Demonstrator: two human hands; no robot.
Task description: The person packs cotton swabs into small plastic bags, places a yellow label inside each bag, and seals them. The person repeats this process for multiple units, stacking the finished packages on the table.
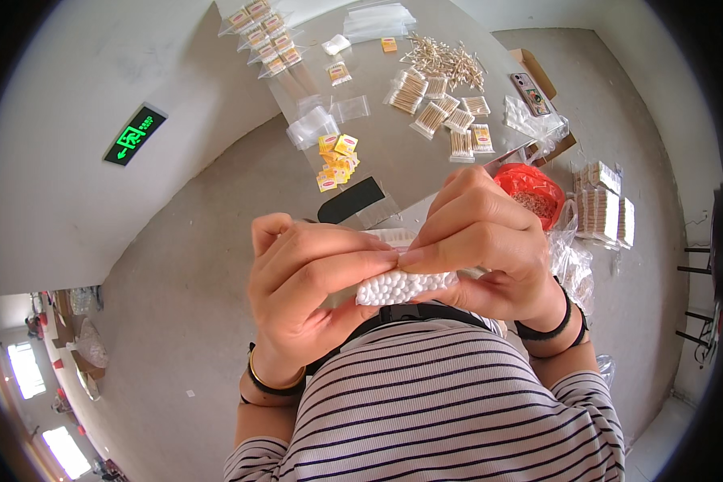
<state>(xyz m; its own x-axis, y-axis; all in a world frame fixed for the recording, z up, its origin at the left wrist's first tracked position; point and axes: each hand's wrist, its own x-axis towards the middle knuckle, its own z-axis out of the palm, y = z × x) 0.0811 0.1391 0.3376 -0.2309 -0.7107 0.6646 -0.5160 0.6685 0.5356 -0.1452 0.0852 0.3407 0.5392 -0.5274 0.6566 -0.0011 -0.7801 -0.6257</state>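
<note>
Close in front of my body I hold a bundle of cotton swabs [404, 287] between both hands, its white tips facing me. Clear plastic wrap seems to surround the bundle. My left hand [309, 273] is closed on its left side, thumb below and fingers across the top. My right hand [482, 245] grips the right side, its thumb and forefinger pinched at the top middle, where they meet my left fingertips. What the pinching fingertips hold there is hidden. Beyond my hands, on the table, lie yellow cards [337, 163] and several packs of swabs [430, 119].
Loose swabs [450, 63] are heaped on the grey table [297, 24], near clear bags [377, 20] and a phone [532, 94]. A black flat piece [352, 201] lies at its near edge. A red bag [530, 195] and stacked swab packs [598, 209] stand to the right.
</note>
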